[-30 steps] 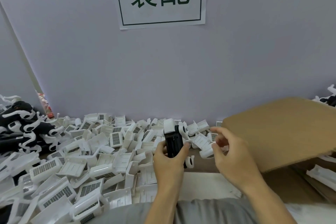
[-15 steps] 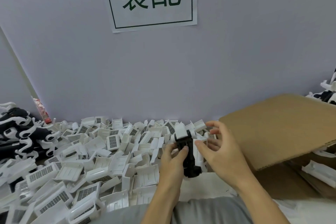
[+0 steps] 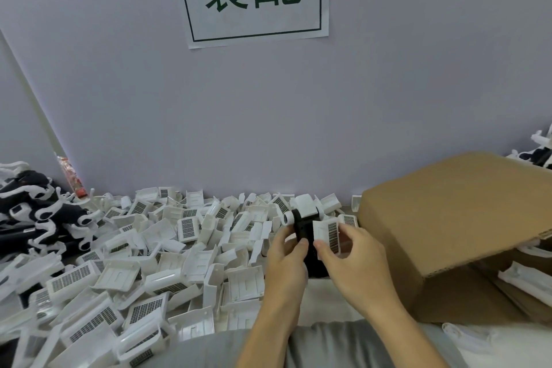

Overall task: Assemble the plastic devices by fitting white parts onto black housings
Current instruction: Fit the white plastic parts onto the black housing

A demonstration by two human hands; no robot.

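The worktop (image 3: 334, 302) shows bare only just left of the cardboard box (image 3: 448, 236). A heap of white parts (image 3: 155, 263) lies on it, left of the box up to the wall. Farther left of the box sits a pile of black-and-white devices (image 3: 33, 212).

Black housing (image 3: 302, 228) upright, mid-air; white grilled part (image 3: 327, 233) against its right side.
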